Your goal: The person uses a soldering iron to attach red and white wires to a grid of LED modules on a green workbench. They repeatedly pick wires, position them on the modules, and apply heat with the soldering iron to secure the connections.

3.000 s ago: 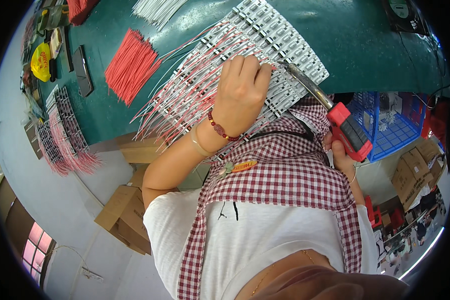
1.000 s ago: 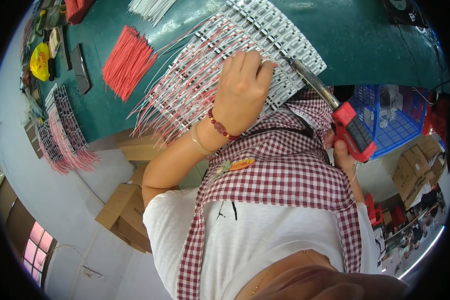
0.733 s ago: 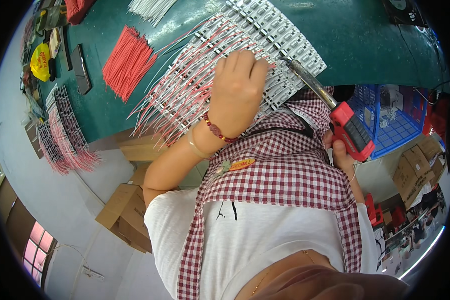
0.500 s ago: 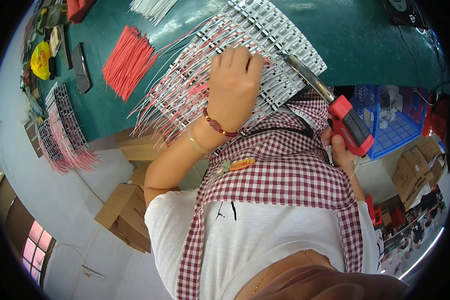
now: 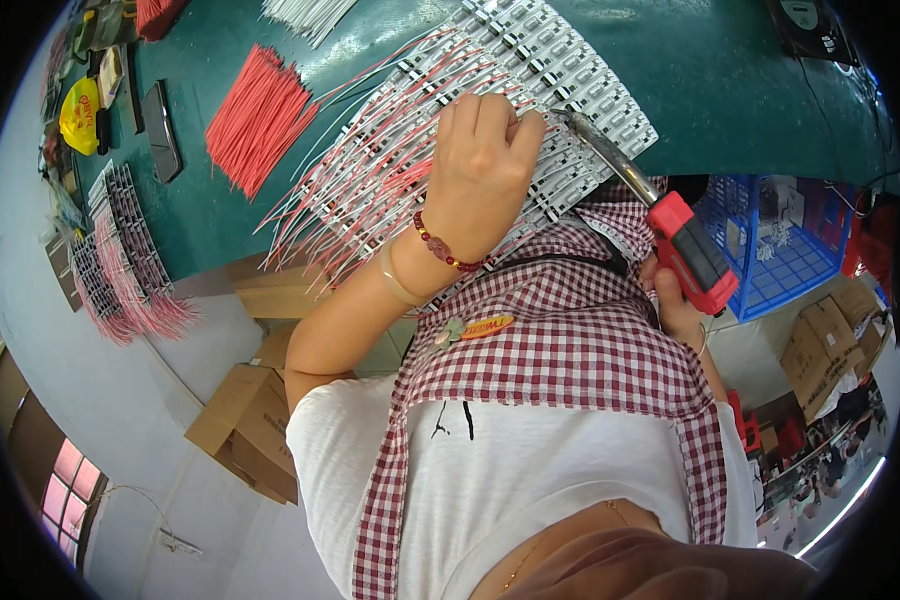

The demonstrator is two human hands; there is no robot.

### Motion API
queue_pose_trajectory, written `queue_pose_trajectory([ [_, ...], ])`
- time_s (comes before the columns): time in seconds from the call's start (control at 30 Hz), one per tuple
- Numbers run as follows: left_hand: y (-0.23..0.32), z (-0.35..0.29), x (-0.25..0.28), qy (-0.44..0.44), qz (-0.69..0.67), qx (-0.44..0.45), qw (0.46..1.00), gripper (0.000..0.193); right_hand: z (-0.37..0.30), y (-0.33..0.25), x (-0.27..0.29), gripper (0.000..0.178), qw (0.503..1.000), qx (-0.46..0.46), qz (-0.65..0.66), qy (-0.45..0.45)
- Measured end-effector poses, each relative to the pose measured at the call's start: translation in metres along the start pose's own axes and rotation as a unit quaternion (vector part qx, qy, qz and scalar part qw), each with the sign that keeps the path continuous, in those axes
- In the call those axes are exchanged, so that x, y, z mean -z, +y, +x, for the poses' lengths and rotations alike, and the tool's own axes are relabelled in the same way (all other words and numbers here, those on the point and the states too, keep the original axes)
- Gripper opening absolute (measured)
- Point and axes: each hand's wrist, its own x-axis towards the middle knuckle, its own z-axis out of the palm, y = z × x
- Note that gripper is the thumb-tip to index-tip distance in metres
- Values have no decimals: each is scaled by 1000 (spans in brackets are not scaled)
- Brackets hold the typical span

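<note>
My left hand (image 5: 485, 165) is closed over rows of grey-white connector strips (image 5: 560, 60), its fingertips mostly hidden beneath it. A clump of red wires (image 5: 410, 178) sticks out from under its palm. Many red and white wires (image 5: 315, 215) trail off the strips toward the lower left. My right hand (image 5: 673, 300) is wrapped round the red and black handle of a soldering gun (image 5: 692, 252). Its metal barrel slants up-left over the strips, and the tip is close to the left hand's fingers.
On the green table (image 5: 730, 110), a red wire bundle (image 5: 260, 120) and a white one (image 5: 308, 18) lie beyond the strips. Farther left are a phone (image 5: 162, 132), a yellow item (image 5: 80, 117) and more wired strips (image 5: 128, 255). A blue crate (image 5: 770, 245) stands at right; cardboard boxes (image 5: 250, 430) are below.
My left hand has shifted slightly right, toward the soldering gun's tip. The gun's handle has moved a little left and up, with my right hand still holding it.
</note>
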Motion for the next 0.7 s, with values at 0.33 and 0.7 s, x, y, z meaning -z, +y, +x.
queue_pose_trajectory([
  [0.33, -1, -1, 2, -12, -16, 1, 1000, 25, 9, -26, 3, 63, 984, 15, 145, 107],
  [0.7, 5, 7, 22, 68, -60, 5, 996, 15, 109, -85, 158, 42, 835, 279, 166, 444],
])
